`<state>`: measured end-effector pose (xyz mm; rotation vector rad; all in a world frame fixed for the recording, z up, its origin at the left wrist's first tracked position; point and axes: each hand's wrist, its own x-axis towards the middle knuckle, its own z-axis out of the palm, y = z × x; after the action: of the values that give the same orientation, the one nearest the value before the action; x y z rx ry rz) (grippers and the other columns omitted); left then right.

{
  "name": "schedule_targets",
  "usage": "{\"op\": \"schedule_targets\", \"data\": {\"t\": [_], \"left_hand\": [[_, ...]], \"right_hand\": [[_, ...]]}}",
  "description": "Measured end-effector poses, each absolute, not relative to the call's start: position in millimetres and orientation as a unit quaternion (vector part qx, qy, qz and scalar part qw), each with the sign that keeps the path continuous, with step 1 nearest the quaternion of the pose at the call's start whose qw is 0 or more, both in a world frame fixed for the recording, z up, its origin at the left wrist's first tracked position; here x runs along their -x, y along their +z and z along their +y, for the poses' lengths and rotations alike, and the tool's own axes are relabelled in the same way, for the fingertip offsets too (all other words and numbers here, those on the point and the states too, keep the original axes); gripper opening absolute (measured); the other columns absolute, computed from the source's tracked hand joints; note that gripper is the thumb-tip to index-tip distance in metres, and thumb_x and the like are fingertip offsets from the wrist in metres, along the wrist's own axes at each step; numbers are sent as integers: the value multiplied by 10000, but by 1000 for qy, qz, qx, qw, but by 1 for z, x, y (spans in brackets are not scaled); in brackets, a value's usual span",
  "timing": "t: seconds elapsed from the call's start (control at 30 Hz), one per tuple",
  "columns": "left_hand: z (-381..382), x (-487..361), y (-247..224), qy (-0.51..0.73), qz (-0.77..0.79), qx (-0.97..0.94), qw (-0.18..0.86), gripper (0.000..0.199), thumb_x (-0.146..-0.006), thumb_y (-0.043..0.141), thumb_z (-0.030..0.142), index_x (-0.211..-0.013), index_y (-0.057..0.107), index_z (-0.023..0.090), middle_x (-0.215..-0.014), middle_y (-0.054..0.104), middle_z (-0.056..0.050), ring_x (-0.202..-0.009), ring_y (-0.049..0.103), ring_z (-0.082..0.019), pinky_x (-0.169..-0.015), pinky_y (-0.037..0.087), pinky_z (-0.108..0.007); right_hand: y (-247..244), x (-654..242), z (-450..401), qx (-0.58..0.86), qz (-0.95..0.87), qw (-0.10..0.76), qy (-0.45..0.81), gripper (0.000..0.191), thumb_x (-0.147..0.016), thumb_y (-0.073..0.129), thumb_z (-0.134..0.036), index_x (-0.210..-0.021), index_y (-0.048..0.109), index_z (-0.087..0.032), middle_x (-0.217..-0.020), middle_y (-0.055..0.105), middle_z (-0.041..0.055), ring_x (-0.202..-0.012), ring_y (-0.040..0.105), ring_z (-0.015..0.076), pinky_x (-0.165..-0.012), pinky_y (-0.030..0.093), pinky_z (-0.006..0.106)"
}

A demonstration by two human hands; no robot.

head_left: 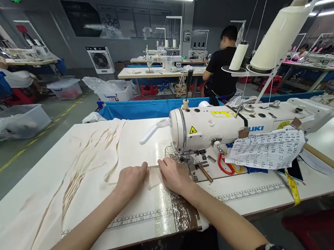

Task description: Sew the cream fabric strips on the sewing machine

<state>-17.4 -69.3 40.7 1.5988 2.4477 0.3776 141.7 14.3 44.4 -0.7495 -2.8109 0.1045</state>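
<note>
Cream fabric (152, 179) stretches between my two hands, just in front of the sewing machine (209, 125). My left hand (130, 179) is closed on its left part, thumb on top. Close to the needle area, my right hand (174, 175) bends its fingers over the right part of the same fabric. The needle and presser foot are mostly hidden by the machine head and cannot be made out clearly. Left of my hands, more cream fabric pieces (83, 171) lie in loose, wrinkled layers across the table (136, 238).
Red-handled scissors (225, 166) lie beside the machine bed. A handwritten paper sheet (266, 149) hangs on the machine, with a yellow tape measure (293, 187) near the right edge. Thread cones (279, 37) stand above. A person (225, 66) sits beyond the blue cloth trough (144, 106).
</note>
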Motion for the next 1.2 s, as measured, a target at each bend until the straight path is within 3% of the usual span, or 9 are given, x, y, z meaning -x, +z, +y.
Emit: {"op": "schedule_targets", "data": {"t": [0.13,0.27,0.4,0.57,0.73,0.87,1.2], "left_hand": [[-73,21,34,329,792,-488,164,206,-914,487,294,-1039,610,186,-863,704,-103,-919,683,-294,-798,517,-423],[-67,18,28,531,699,-403,260,520,-838,558,616,-1117,606,179,-1037,704,-101,-990,678,-248,-780,581,-363],[-65,14,21,647,632,-295,309,584,-686,716,620,-1024,634,151,-1035,691,-93,-925,687,-204,-883,581,-379],[-75,8,17,688,585,-234,361,635,-582,859,491,-1086,672,153,-795,674,-1,-773,681,-143,-925,569,-357],[-80,2,19,682,553,-210,430,651,-597,900,412,-1158,686,159,-764,701,0,-813,703,-158,-927,553,-320],[-79,0,18,670,558,-221,436,677,-598,901,435,-1179,690,159,-746,713,-4,-819,709,-176,-908,556,-323],[-82,0,16,658,570,-261,416,657,-670,859,463,-1223,678,157,-834,744,-42,-868,716,-203,-950,549,-363]], "right_hand": [[33,-128,21,247,-960,124,45,87,-987,625,-217,-946,650,-145,-950,658,24,-812,644,167,-690,555,305],[27,-135,17,253,-946,184,79,67,-977,583,-141,-968,649,-140,-982,637,56,-894,616,205,-710,521,317],[27,-136,12,271,-914,252,162,122,-962,540,-127,-1017,649,-128,-1030,602,106,-831,595,212,-637,457,301],[30,-129,11,302,-846,308,314,117,-998,529,-222,-1038,616,-155,-922,626,50,-726,598,172,-621,445,276],[28,-128,14,292,-779,298,468,137,-952,600,-308,-894,581,-186,-727,637,-10,-616,614,160,-523,453,242],[23,-130,20,271,-732,265,565,121,-935,570,-247,-823,562,-204,-603,618,-48,-543,643,150,-520,505,236],[17,-130,23,274,-691,253,619,119,-887,626,-280,-806,581,-206,-620,676,-26,-593,701,174,-626,574,296]]}}
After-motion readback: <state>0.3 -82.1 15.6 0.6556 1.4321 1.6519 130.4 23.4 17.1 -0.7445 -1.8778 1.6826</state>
